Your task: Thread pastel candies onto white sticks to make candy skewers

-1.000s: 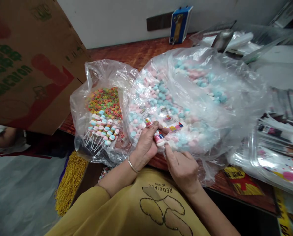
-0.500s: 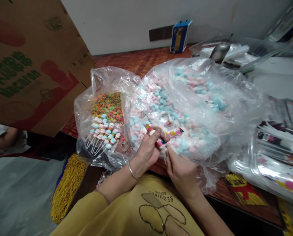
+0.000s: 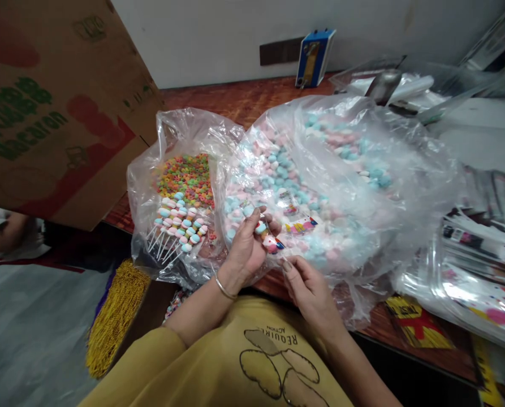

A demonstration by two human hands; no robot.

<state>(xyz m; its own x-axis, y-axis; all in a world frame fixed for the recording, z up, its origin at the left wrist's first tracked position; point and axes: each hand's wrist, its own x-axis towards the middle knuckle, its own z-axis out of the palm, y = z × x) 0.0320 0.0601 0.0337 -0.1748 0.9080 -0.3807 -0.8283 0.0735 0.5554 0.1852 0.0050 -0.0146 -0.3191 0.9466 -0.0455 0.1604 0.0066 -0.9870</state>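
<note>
My left hand [image 3: 244, 249] is closed loosely around a candy skewer in a clear printed wrapper [image 3: 272, 244]. White, pink and pale blue candy pieces show between its fingers. Just below and to the right, the thumb and fingertips of my right hand [image 3: 309, 287] pinch the lower end of the skewer or its wrapper; I cannot tell which. Beneath both hands spreads a big clear plastic bag of pink, blue and white marshmallows [image 3: 281, 169], with more printed wrappers [image 3: 301, 225] on top. To the left, several finished-looking marshmallow skewers [image 3: 180, 226] lie beside small colourful ring candies [image 3: 186, 176].
A large cardboard box [image 3: 61, 118] stands at left. Stacks of printed clear bags [image 3: 481, 277] lie at right, near a yellow and red packet [image 3: 417, 322]. A blue device [image 3: 315, 58] stands by the wall. Another person's arm [image 3: 6, 233] shows at far left.
The fingers of my left hand have loosened and lifted, so more of the wrapped candy shows. My right hand has shifted slightly, still pinching at the lower end.
</note>
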